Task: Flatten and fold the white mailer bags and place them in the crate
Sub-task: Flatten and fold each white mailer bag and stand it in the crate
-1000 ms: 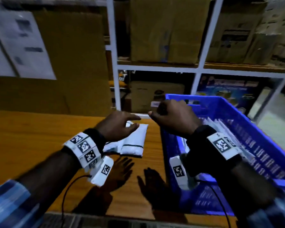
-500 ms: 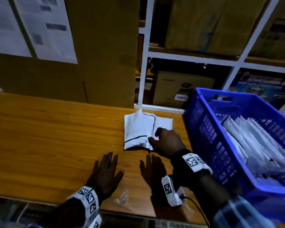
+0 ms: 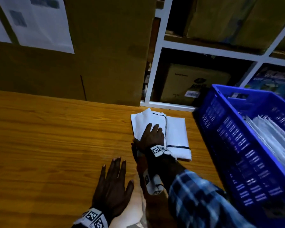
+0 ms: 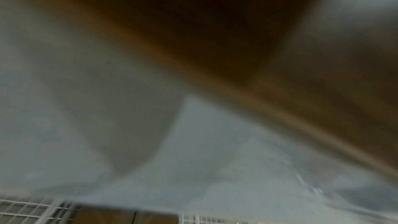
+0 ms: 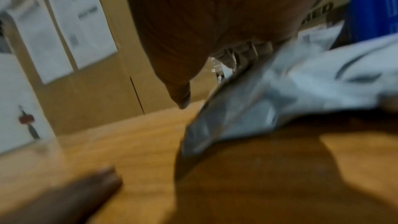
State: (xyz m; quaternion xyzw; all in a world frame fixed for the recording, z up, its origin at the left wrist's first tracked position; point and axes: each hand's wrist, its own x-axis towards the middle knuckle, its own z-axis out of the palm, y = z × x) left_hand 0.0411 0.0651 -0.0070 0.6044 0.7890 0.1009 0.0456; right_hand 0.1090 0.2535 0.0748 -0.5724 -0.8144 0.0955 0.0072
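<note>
The right hand [image 3: 152, 136] lies flat, fingers straight and spread, pressing down on the left part of the folded white mailer bags [image 3: 176, 134] that rest on the wooden bench [image 3: 48, 137]. The bags sit near the bench's far edge, just beside the blue crate [image 3: 234, 137], which stands to their right and already holds more white bags [image 3: 273, 137] (stacked on edge, as far as one can tell). The left hand [image 3: 112, 188] rests open on the bench, palm down, fingers apart, nearer the person and apart from the bags. Behind the bench stand a large cardboard box [image 3: 105, 55] and a white shelf frame [image 3: 152, 66]. The left wrist view is too blurred to read.
</note>
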